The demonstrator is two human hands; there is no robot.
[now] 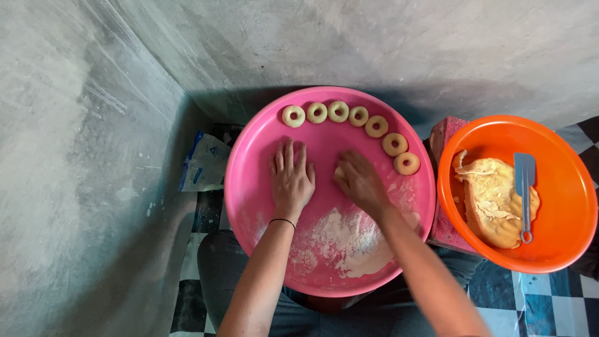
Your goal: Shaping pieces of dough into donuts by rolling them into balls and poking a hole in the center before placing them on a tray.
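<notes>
I see a pink tray [249, 181] with 7 pale dough rings [357, 116] at 12 o'clock, white flour [349, 240], an orange bowl [561, 187] at 3 o'clock, black-and-white checkered floor [549, 306].

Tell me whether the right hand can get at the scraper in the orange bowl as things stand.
Probably yes. The right hand rests on the pink tray, and the scraper lies uncovered on the dough in the open orange bowl on that side; nothing stands between them.

The pink tray [249, 162] looks like smooth, faintly glossy plastic, dusted near with matt white flour [349, 240]. The orange bowl [561, 187] on the right is shiny plastic. The walls [93, 125] are rough, matt grey cement.
</notes>
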